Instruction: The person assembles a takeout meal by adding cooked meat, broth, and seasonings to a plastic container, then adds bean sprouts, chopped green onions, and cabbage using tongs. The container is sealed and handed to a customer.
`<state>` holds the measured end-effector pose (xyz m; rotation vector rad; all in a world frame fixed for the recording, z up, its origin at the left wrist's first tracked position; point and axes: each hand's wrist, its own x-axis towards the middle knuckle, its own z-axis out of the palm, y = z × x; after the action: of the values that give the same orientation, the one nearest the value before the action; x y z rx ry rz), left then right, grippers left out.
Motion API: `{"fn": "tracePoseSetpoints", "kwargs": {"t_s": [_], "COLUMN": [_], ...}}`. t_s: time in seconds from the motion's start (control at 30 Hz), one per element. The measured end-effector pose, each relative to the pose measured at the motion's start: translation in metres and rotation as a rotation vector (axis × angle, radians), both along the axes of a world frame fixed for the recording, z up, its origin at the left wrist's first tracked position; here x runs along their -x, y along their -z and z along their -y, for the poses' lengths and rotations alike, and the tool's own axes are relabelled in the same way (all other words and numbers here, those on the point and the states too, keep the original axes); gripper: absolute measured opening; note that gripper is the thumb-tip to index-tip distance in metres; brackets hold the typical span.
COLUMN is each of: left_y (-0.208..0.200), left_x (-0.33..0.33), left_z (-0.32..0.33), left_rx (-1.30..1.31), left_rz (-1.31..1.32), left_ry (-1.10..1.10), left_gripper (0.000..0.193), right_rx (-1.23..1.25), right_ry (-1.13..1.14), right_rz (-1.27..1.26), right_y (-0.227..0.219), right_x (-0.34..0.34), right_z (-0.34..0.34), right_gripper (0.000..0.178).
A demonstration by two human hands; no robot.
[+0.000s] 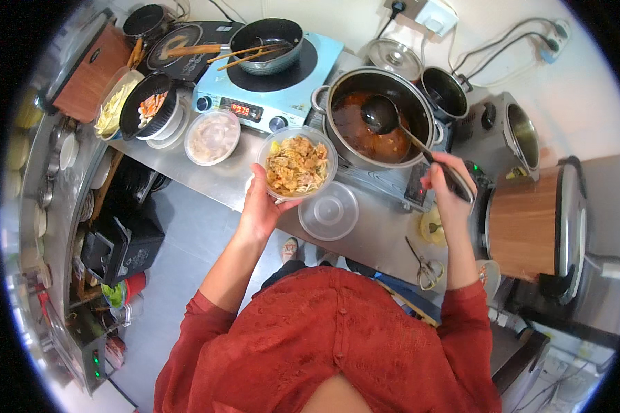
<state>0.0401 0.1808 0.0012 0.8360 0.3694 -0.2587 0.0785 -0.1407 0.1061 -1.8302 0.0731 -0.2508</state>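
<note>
In my left hand (260, 203) is a round clear plastic bowl (331, 163) filled with noodles and pieces of meat or vegetable (296, 165). My fingers wrap its near left side, and it is held above the counter edge. My right hand (452, 184) is closed round the dark handle of a ladle (381, 114). The ladle's black bowl sits in the reddish-brown soup (365, 141) inside a large steel pot (331, 124). Just below the held bowl, a round clear lid (329, 212) lies on the steel counter.
A blue induction cooker (317, 96) carries a wok (272, 41) with chopsticks across it. Left of it are a covered tub (212, 138) and a black bowl (134, 110) of sliced food. Scissors (427, 268) lie near the right front edge. A wood-patterned cooker (527, 224) stands far right.
</note>
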Motion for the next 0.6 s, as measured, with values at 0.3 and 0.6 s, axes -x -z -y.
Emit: {"fn": "tracePoseSetpoints", "kwargs": {"t_s": [0.3,0.6], "left_y": [0.005,0.017], "left_x": [0.026,0.027], "left_z": [0.009,0.031], "left_rx": [0.015,0.029], "left_rz": [0.090,0.105], "left_ry": [0.081,0.212], "left_gripper": [0.084,0.086], "right_rx": [-0.189,1.102], "right_ry": [-0.116,0.068], "right_rz": [-0.285,-0.172], "right_y": [0.069,0.167], "right_x": [0.041,0.194], "right_z": [0.076,0.111], "right_gripper": [0.028,0.056]}}
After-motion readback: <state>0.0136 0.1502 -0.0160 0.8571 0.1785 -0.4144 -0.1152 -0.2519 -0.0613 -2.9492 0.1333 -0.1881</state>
